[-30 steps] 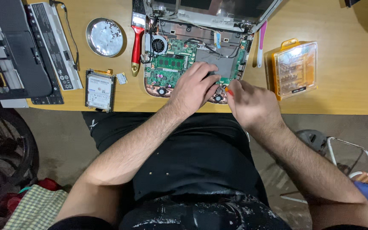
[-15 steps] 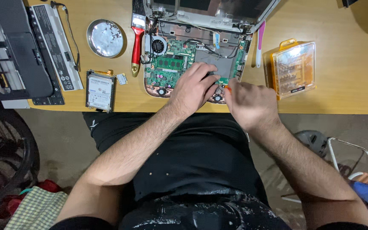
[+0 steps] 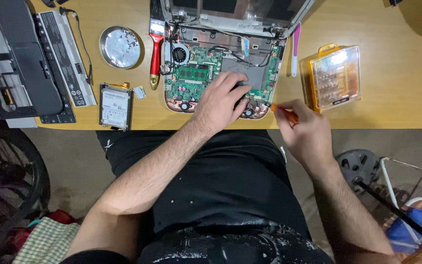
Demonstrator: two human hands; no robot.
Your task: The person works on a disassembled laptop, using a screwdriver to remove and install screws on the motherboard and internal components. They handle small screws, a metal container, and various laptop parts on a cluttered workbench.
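The opened laptop [image 3: 221, 73] lies at the table's [image 3: 396, 98] near edge, green board bared, keyboard panel [image 3: 20, 73] and hard drive [image 3: 116, 105] already out, board not yet lifted; left hand [image 3: 221, 100] presses flat, fingers released, right hand [image 3: 304, 129] grasping an orange screwdriver [image 3: 284, 112].

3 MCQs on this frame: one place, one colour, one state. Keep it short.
1. Where does the hard drive lie?
A. left of the opened laptop
B. inside the bit case
C. on the floor

2. Colour of the brush handle?
A. blue
B. red
C. green

3. What does the right hand hold?
A. nothing
B. the round tin
C. an orange-handled tool

Key: 1 A, it sits on the table left of the board. 2 B, the handle is plainly red. 3 C, the orange shaft sticks out of the fist while the left hand rests on the board.
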